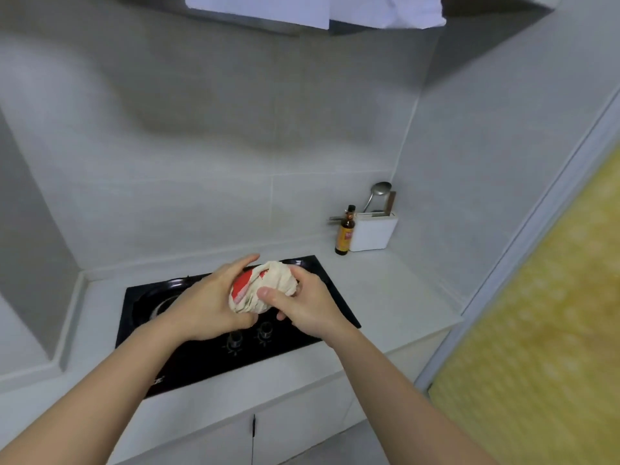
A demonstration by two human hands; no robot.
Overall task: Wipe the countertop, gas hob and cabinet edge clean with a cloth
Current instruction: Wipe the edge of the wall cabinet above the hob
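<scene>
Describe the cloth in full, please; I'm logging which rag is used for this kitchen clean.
The cloth is a soft, cream-coloured fabric with a red patch on its left side, bunched into a rumpled ball with visible folds. It is held in the air above the black gas hob, not touching hob or countertop. Both hands grip it: the left hand curls around its left and underside, the right hand pinches its right side, thumb across the front.

Dark sauce bottle (345, 231) upright in rear rt corner, touching white utensil holder (373, 231) w/ metal ladle (380, 190) sticking up. White cloths (315, 8) hang overhead. Yellow patterned panel (550, 297) at rt.
</scene>
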